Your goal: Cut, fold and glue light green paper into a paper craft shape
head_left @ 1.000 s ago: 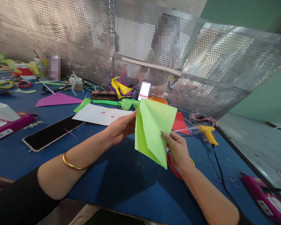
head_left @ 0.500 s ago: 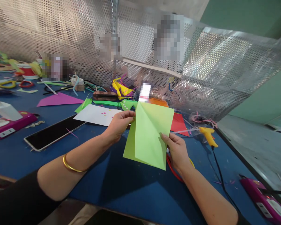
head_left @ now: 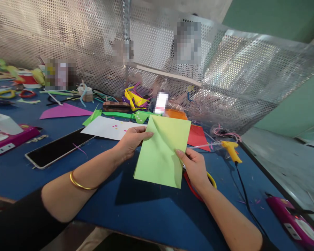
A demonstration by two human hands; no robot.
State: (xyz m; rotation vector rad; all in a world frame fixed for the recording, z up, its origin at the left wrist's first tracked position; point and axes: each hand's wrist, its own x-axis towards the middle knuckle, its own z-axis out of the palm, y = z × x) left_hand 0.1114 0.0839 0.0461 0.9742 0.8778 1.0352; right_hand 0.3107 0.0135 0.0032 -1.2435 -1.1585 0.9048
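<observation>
Green paper: the light green paper (head_left: 161,153) is raised above the blue table (head_left: 151,209), facing the person; a second edge peeks out lower left, suggesting a fold or another layer.
Left hand: the left hand (head_left: 131,141) pinches the upper left edge, thumb in front, fingers mostly hidden behind.
Right hand: the right hand (head_left: 195,164) is closed on the right edge, thumb on the front.
Two-sided hold: gripping opposite edges probably keeps the paper spread despite its diagonal crease.
Glue gun: the yellow glue gun (head_left: 231,151) lies right, perhaps for easy reach.
Crowded sides: red and yellow handles (head_left: 212,178) sit beneath the right forearm; white paper (head_left: 102,127) lies beyond the left hand.
Near edge: most moving room seems to be here, below the paper.
</observation>
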